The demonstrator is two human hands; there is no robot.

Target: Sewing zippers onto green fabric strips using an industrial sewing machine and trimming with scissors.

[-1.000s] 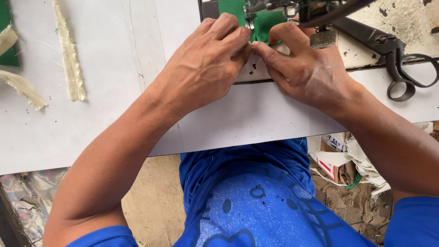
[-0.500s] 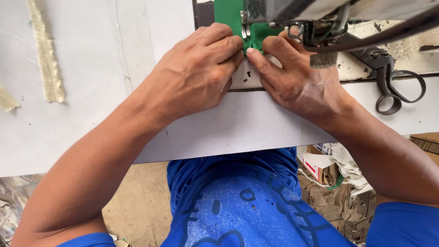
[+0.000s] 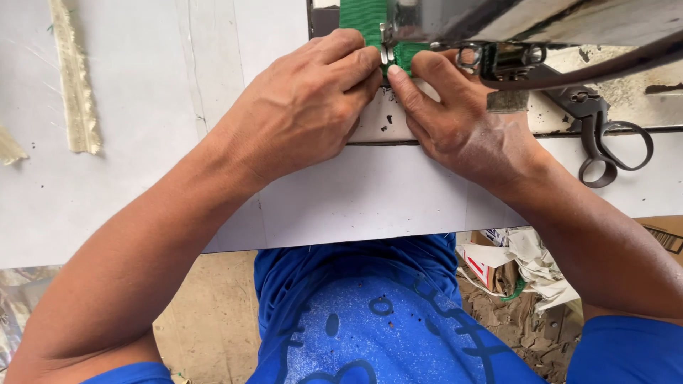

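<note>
A green webbing strap (image 3: 364, 20) lies under the presser foot (image 3: 386, 44) of a sewing machine (image 3: 526, 28) at the top of the view. My left hand (image 3: 306, 107) presses the strap from the left with curled fingers. From the right, my right hand (image 3: 455, 117) pinches the strap just beside the foot. Both sets of fingertips meet at the needle area, and most of the strap is hidden beneath them.
Black scissors (image 3: 605, 139) lie on the machine bed to the right. Two frayed cream strips (image 3: 75, 78) rest on the white table (image 3: 356, 199) at the left. Below the table edge are my blue shirt and crumpled paper scraps (image 3: 526, 263) on the floor.
The view has shifted, so the hands and machine sit lower and more central in the frame. Both hands stay clamped on the green strap at the foot.
</note>
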